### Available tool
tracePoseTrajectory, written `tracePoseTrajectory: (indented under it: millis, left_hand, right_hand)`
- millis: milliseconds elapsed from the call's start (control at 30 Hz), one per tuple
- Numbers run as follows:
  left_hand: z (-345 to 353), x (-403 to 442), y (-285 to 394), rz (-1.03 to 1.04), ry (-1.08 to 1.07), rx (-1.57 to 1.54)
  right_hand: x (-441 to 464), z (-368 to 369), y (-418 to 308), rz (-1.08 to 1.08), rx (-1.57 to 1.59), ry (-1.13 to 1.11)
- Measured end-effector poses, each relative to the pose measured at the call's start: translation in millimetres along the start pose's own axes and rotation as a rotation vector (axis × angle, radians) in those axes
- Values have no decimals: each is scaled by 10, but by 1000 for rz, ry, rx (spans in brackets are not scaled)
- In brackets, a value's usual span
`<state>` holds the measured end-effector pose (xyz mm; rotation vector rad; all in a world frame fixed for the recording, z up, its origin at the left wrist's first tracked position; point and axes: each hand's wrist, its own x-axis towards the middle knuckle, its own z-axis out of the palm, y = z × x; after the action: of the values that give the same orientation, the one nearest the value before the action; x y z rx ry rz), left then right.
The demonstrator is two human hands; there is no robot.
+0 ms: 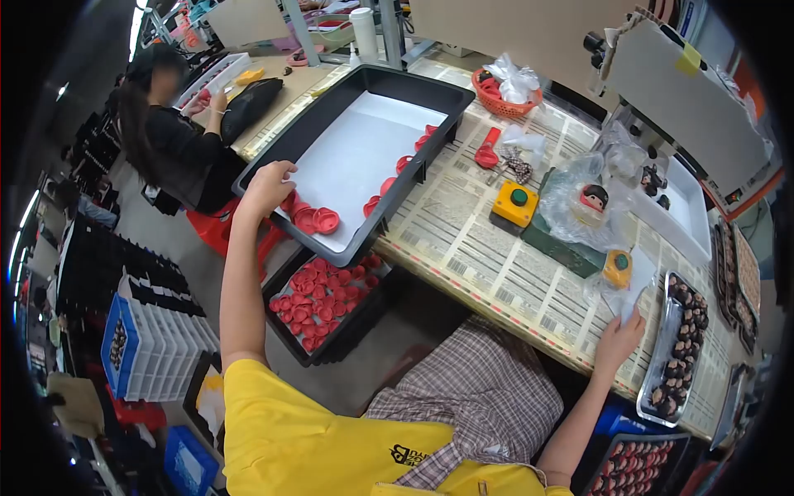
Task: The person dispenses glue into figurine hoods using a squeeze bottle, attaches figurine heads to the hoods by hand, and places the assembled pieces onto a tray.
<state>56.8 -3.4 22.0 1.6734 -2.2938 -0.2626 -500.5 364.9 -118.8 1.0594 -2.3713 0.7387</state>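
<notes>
From here I see left hand (269, 188) half-curled over black rectangular plastic tray (413, 86), grip hidden; right hand (620, 337) part-curled at thin white sheet (637, 291), can't tell hold.

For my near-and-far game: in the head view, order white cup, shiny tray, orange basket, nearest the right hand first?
1. Shiny tray, just right of the right hand.
2. Orange basket, farther back, left.
3. White cup, behind the black bin.
</notes>
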Motion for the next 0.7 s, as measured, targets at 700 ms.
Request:
tracePoseTrajectory:
  millis: [700]
  left_hand:
    - [460, 769, -1120, -32, -208, 475]
  right_hand:
    - [-134, -255, -74, 341, 784, 152]
